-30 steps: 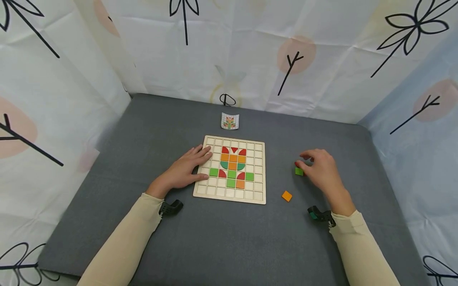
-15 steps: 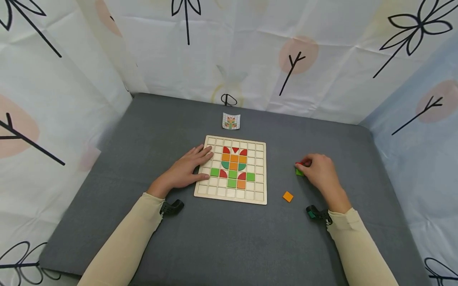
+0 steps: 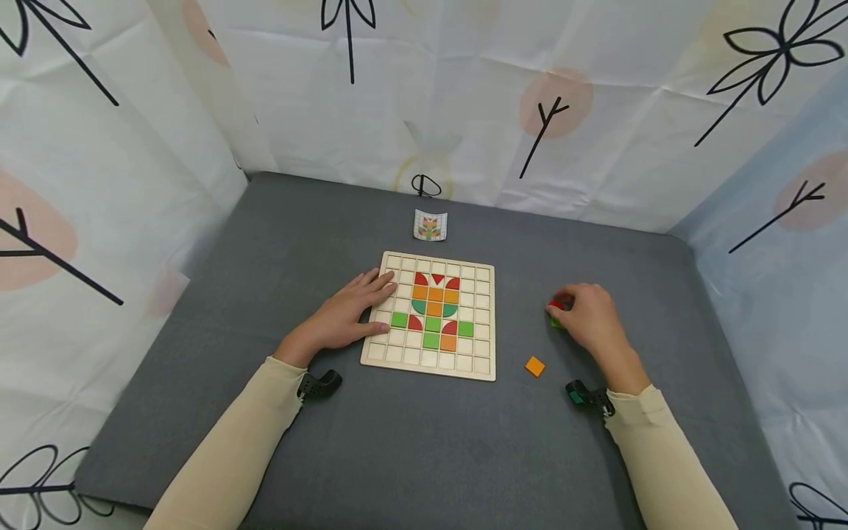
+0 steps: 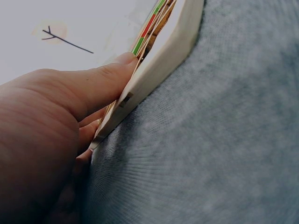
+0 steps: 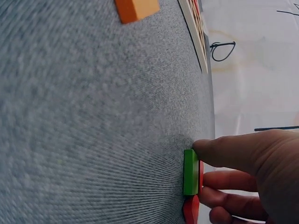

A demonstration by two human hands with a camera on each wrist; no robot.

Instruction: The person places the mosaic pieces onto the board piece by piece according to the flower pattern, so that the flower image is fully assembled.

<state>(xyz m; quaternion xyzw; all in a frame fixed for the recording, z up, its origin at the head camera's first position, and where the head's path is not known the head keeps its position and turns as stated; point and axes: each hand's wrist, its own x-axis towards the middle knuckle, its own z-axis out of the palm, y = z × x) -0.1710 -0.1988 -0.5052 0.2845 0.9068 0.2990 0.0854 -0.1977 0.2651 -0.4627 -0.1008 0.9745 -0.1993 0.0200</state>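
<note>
A wooden grid board point(image 3: 478, 361) lies on the grey table, filled in the middle with red, orange and green tiles. My left hand point(image 3: 341, 313) rests over the board's left edge, fingers stretched out; in the left wrist view its thumb point(image 4: 100, 86) lies along the rim. To the right of the board, my right hand point(image 3: 591, 318) pinches a red piece point(image 3: 557, 303) between thumb and fingers. That red piece sits on top of a green block point(image 5: 190, 172). Another red piece point(image 5: 190, 210) lies against the green block's end. The fingers partly hide these pieces.
An orange square block point(image 3: 534, 366) lies between the board and my right hand. Behind the board is a small pattern card point(image 3: 430, 225). Patterned white cloth point(image 3: 477, 132) hangs around the grey table point(image 3: 424, 442).
The right hand's thumb and fingers have come together on the red piece, over the green block. The left hand stays on the board. The head view has shifted slightly.
</note>
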